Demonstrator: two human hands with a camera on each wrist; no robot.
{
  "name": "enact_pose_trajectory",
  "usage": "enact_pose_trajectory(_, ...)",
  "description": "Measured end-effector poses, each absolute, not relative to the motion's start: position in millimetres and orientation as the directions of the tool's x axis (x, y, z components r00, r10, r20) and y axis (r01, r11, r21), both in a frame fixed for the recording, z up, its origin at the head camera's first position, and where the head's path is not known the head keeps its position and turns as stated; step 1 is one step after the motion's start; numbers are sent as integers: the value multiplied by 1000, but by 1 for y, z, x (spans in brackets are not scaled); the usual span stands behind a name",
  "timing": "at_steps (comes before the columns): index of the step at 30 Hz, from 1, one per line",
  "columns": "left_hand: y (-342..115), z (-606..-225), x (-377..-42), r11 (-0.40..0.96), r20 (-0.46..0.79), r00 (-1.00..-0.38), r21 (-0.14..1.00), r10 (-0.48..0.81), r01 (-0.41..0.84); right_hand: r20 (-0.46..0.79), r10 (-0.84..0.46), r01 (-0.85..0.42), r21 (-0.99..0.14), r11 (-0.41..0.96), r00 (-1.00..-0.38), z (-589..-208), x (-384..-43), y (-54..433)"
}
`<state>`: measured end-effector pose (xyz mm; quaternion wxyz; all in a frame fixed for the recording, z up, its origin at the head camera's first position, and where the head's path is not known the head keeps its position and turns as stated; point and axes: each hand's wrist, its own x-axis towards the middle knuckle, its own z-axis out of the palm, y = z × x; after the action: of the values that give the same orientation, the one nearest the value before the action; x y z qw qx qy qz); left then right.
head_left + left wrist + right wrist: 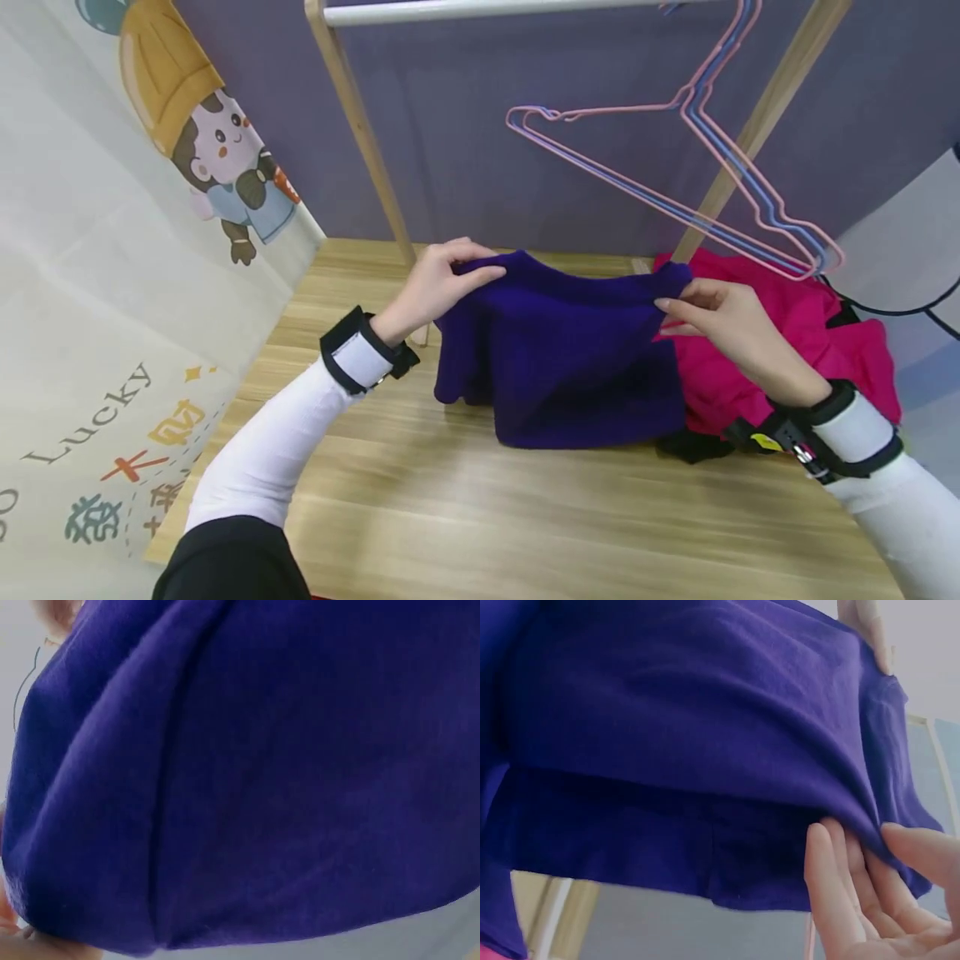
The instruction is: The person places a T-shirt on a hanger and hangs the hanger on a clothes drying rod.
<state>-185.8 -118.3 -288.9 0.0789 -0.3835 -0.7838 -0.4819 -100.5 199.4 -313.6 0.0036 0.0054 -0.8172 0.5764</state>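
A dark purple cloth garment point(577, 358) hangs spread between the two hands over the wooden tabletop. My left hand point(442, 283) pinches its upper left edge between thumb and fingers. At the upper right corner, my right hand point(723, 321) grips the cloth with the thumb in front. In the right wrist view the fingers point(821, 862) lie against the inner side of a fold, the thumb on the outside. Purple fabric point(300, 772) fills most of the left wrist view and covers nearly all of that hand.
Behind the garment stands a rack with a white bar point(487, 12) and wooden legs point(367, 142). Pink and blue hangers point(630, 185) hang from it at the right. A bright pink garment point(795, 333) lies bunched on the tabletop point(450, 517), with black cloth point(693, 446) under it.
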Motion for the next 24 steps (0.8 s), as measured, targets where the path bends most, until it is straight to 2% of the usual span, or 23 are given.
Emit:
enact_pose_trajectory(1, -118, -292, -184, 238, 519, -676, 673, 523, 701, 13, -24, -21, -943, 333, -1000, -320, -102, 203)
enact_pose_trajectory(2, -118, -295, -183, 248, 535, -664, 650, 522, 719, 29, -71, -48, -960, 277, -997, -343, -111, 218)
enact_pose_trajectory(5, -120, -303, -179, 270, 574, -628, 587, 526, 763, 81, -159, -109, -978, 178, -984, -375, -120, 237)
enact_pose_trajectory(8, -122, -311, -177, 256, 602, -597, 557, 531, 790, 90, -186, -122, -978, 170, -978, -384, -118, 242)
enact_pose_trajectory(12, -124, -320, -176, 192, 653, -529, 516, 543, 835, 106, -80, -128, -930, 346, -991, -344, -97, 222)
enact_pose_trajectory(15, -125, -325, -173, 189, 676, -484, 464, 556, 865, 206, 9, -184, -890, 417, -978, -323, -95, 225)
enact_pose_trajectory(19, -127, -329, -167, 212, 686, -464, 422, 561, 881, 370, 129, -239, -792, 562, -920, -297, -103, 236)
enact_pose_trajectory(24, -128, -333, -162, 230, 688, -459, 403, 562, 886, 533, 219, -209, -628, 750, -817, -276, -120, 241)
